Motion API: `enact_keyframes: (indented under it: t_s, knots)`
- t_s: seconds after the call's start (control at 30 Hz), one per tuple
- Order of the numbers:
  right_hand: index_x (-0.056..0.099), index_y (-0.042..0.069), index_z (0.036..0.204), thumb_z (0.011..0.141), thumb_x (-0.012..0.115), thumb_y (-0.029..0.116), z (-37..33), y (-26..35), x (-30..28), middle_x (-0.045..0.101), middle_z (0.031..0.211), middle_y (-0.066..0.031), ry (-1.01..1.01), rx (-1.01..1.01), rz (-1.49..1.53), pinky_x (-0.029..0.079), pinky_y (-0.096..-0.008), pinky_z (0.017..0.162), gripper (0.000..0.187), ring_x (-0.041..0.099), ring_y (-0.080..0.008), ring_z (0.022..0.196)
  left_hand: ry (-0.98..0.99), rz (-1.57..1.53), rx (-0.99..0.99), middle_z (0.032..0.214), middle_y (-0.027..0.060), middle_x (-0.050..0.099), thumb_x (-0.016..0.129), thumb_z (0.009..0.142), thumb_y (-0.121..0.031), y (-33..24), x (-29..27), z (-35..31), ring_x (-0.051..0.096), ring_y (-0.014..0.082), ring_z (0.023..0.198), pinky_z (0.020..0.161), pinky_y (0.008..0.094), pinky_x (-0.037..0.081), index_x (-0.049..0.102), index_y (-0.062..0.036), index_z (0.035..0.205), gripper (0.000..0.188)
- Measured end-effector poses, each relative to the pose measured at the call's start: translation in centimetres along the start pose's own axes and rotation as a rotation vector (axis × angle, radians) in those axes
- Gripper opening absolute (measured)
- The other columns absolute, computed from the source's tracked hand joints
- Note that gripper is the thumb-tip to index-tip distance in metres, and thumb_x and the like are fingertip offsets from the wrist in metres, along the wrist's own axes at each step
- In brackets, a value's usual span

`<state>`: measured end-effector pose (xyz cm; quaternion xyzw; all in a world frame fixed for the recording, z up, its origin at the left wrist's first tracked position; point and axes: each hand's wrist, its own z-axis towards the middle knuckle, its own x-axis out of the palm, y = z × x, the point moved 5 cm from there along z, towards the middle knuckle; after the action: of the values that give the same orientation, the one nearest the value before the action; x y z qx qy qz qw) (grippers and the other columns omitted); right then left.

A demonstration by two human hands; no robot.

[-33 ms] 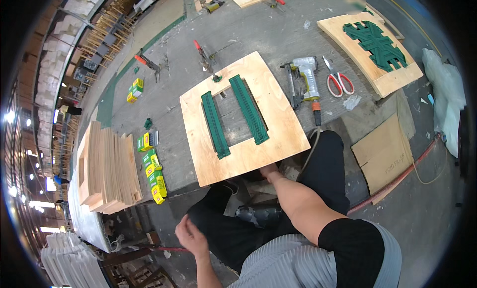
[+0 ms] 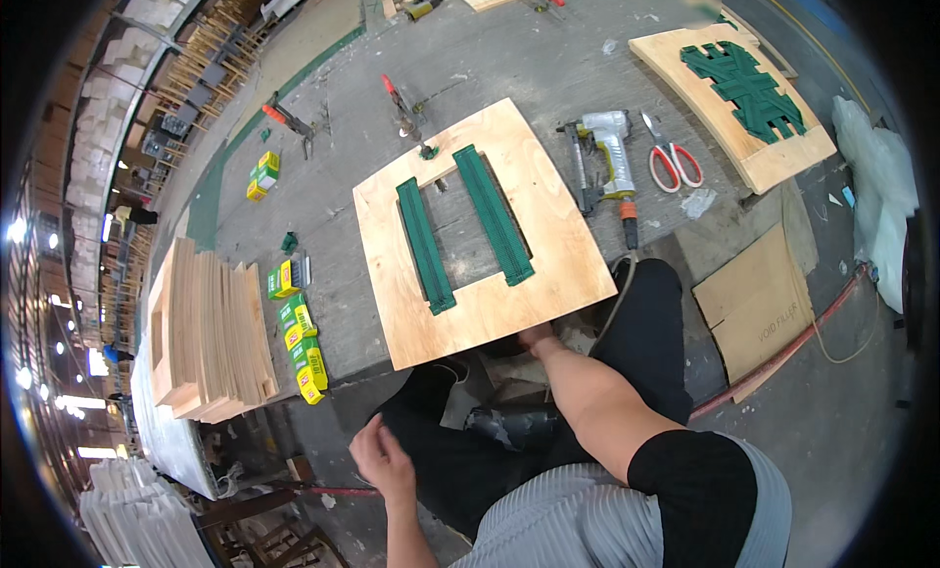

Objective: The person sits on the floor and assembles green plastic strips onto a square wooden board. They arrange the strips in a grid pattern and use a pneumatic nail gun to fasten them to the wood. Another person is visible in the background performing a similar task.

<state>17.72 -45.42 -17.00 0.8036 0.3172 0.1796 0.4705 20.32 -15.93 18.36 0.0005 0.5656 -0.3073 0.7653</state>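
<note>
A square plywood frame (image 2: pixel 568 245) lies in front of me on the table, its near edge overhanging. Two dark green woven webbing strips, a left one (image 2: pixel 425 250) and a right one (image 2: pixel 493 215), run lengthwise across its central opening, parallel and apart. My right hand (image 2: pixel 534 337) reaches below the frame's near edge; its fingers are hidden there, so what it touches cannot be seen. Over my left knee hovers my left hand (image 2: pixel 384 460), fingers loosely bent and apart, with nothing visible in it. A red-handled toggle clamp (image 2: pixel 403 113) stands at the frame's far edge.
Right of the frame lie a staple gun (image 2: pixel 611 157) with its hose, red-handled scissors (image 2: pixel 671 162) and a panel with woven green webbing (image 2: pixel 754 98). To the left are yellow-green boxes (image 2: pixel 300 321), a stack of plywood frames (image 2: pixel 220 323) and another clamp (image 2: pixel 290 120).
My left hand has shifted slightly up and to the right. The frame and both strips lie as before on the table; my right hand stays beneath the near edge.
</note>
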Motion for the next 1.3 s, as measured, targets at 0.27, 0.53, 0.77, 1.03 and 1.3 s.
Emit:
enact_keyframes:
  t_s: [0.27,0.53,0.77,1.03,1.3]
  knots:
    - [0.042,0.013,0.153,0.097,0.058,0.054,5.8,-2.0,-10.4,0.04,0.158,-0.0127,-0.395,0.313,-0.417,0.043,-0.0413,0.109,0.071,0.042,-0.0283,0.141,0.829,-0.15,-0.157,0.103,0.0195,0.073,0.066,0.092,-0.018,3.5,15.4,2.2,0.068,0.0402,0.1,0.09,0.0475,0.053,0.07,-0.0034,0.12,0.031]
    - [0.044,0.014,0.149,0.097,0.057,0.055,6.9,-4.3,-17.6,0.043,0.151,-0.0121,-0.55,0.459,-0.533,0.045,-0.0424,0.104,0.068,0.045,-0.0285,0.134,0.946,-0.15,-0.445,0.143,0.0121,0.061,0.058,0.102,-0.039,12.0,34.4,-2.0,0.055,0.0343,0.135,0.112,0.0431,0.042,0.054,-0.0116,0.145,0.051]
    - [0.046,0.014,0.146,0.097,0.057,0.056,7.5,-6.3,-18.4,0.046,0.144,-0.0117,-0.547,0.516,-0.574,0.046,-0.0433,0.099,0.066,0.047,-0.0287,0.127,0.862,-0.29,-0.743,0.143,0.0112,0.062,0.058,0.101,-0.04,15.8,33.7,-5.0,0.056,0.0335,0.133,0.109,0.0445,0.044,0.054,-0.013,0.144,0.051]
    - [0.048,0.014,0.142,0.097,0.057,0.057,8.5,-6.5,-18.5,0.05,0.137,-0.0111,-0.521,0.545,-0.579,0.047,-0.0443,0.094,0.063,0.05,-0.029,0.12,0.822,-0.381,-0.897,0.142,0.0101,0.062,0.058,0.101,-0.041,16.6,34.4,-6.4,0.056,0.0326,0.132,0.106,0.046,0.046,0.055,-0.0147,0.143,0.05]
    - [0.051,0.015,0.139,0.097,0.056,0.058,8.6,-6.7,-18.5,0.053,0.13,-0.0105,-0.503,0.565,-0.586,0.049,-0.0453,0.088,0.06,0.053,-0.0292,0.112,0.818,-0.447,-0.991,0.141,0.0091,0.062,0.059,0.1,-0.042,16.9,36.0,-7.0,0.057,0.0317,0.13,0.102,0.0475,0.048,0.056,-0.0164,0.143,0.05]
